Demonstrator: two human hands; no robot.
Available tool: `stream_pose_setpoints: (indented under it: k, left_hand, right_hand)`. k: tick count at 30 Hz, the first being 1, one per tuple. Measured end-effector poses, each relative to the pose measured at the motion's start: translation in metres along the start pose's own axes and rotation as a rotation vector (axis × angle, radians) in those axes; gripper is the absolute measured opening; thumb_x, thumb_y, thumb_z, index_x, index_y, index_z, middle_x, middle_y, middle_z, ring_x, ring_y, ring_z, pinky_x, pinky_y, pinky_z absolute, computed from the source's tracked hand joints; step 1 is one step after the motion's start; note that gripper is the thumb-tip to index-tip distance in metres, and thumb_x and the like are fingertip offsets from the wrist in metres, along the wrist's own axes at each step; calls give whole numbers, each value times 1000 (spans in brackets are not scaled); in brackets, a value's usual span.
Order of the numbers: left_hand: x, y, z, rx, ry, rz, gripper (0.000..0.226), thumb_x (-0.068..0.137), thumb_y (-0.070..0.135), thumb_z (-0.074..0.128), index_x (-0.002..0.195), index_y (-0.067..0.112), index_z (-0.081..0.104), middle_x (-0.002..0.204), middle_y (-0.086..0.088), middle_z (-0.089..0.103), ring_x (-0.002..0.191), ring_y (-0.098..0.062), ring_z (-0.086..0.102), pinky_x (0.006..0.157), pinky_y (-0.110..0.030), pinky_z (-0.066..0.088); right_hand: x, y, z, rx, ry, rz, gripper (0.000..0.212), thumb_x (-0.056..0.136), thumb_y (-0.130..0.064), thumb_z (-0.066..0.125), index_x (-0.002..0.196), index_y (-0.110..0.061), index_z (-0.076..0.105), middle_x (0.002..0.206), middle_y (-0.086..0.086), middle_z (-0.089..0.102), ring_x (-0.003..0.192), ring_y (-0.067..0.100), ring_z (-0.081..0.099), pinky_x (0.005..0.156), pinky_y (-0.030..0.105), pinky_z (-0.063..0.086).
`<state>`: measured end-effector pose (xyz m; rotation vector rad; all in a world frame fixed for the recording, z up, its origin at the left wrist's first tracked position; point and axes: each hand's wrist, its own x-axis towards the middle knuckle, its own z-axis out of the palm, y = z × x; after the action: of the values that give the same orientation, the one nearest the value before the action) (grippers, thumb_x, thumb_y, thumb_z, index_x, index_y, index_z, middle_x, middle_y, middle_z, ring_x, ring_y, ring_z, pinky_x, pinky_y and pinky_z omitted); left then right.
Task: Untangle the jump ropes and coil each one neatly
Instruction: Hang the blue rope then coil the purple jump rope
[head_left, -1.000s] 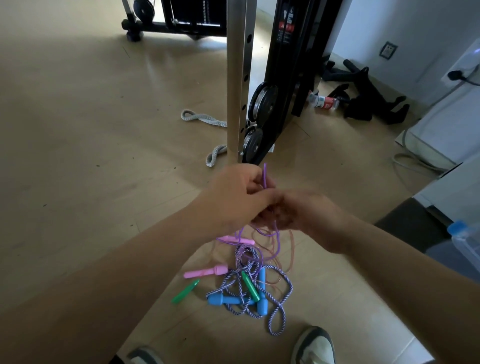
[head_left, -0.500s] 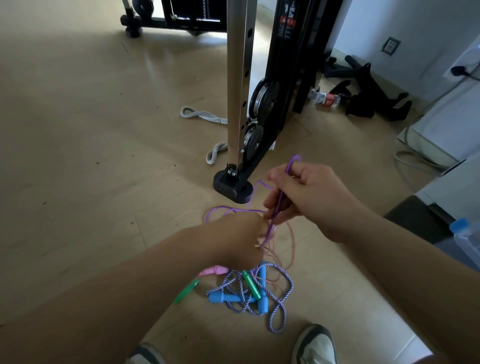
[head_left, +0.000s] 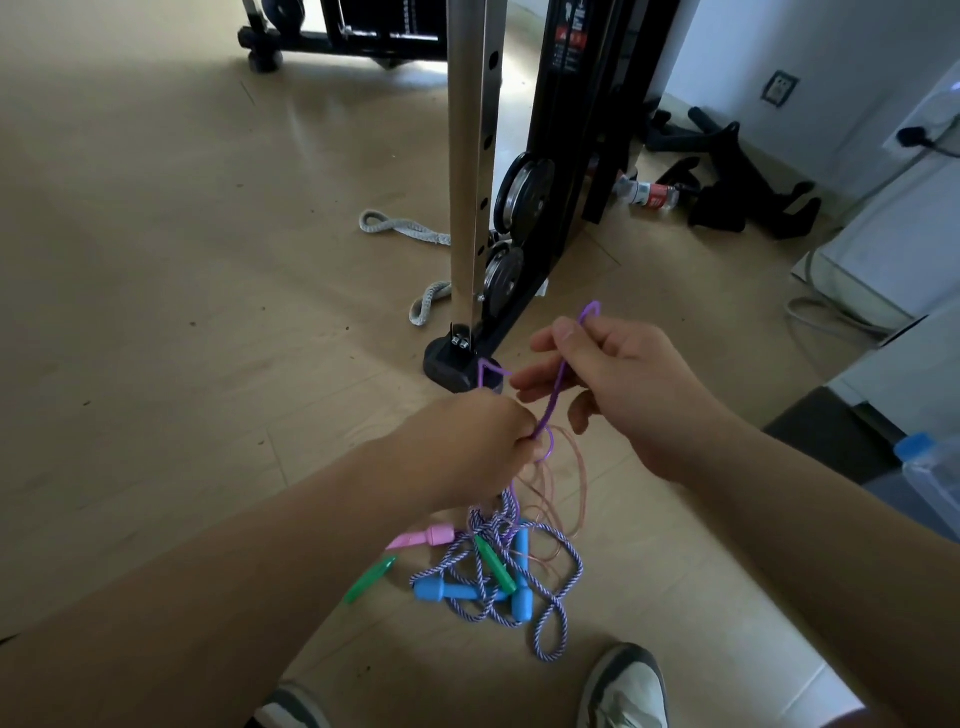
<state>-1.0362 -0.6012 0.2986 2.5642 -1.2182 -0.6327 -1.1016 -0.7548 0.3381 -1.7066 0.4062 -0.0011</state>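
The purple rope (head_left: 553, 395) is a thin cord held up in the air by two hands. The right hand (head_left: 623, 384) pinches it with thumb and finger. The left hand (head_left: 467, 447) has its fingers curled tight around it.

I think the best way is to pull slowly, hand over hand, and stop if a knot gets tight. Loosen the knot, do not yank.

A small loop pokes up above the right fingers. The cord runs down from there into the left hand, which is lower. Below it the cord hangs to the pile of ropes (head_left: 485, 571) on the floor (head_left: 208, 312), mixed with a thin pink cord (head_left: 569, 467), a blue handle (head_left: 441, 591) and a green handle (head_left: 497, 565), near a shoe (head_left: 623, 686).
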Motion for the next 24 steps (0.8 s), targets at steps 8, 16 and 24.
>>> stream_pose_setpoints:
  k: [8, 16, 24]
  left_hand:
    - [-5, 10, -25, -568, 279, -6, 27, 109, 24, 44, 94, 6, 58, 82, -10, 71, 72, -29, 69, 72, -46, 59]
    - [-2, 9, -48, -1511, 369, -158, 29, 109, 17, 46, 105, -8, 62, 80, -25, 70, 70, -35, 72, 67, -41, 65]
    - [-10, -4, 8, -92, -148, 39, 18, 94, 30, 63, 88, 14, 69, 81, -1, 69, 74, -17, 63, 72, -34, 55]
  right_hand:
    - [9, 16, -9, -254, -291, 122, 27, 81, -19, 55, 98, -20, 76, 96, 5, 79, 91, 12, 72, 98, 47, 53]
    - [6, 16, 0, -622, -228, -6, 22, 104, -14, 48, 96, -14, 68, 87, 4, 78, 79, 18, 72, 86, 46, 58]
    - [-5, -20, 8, -141, 76, -213, 20, 107, -11, 48, 96, -12, 66, 69, 11, 73, 55, 31, 68, 52, 35, 60]
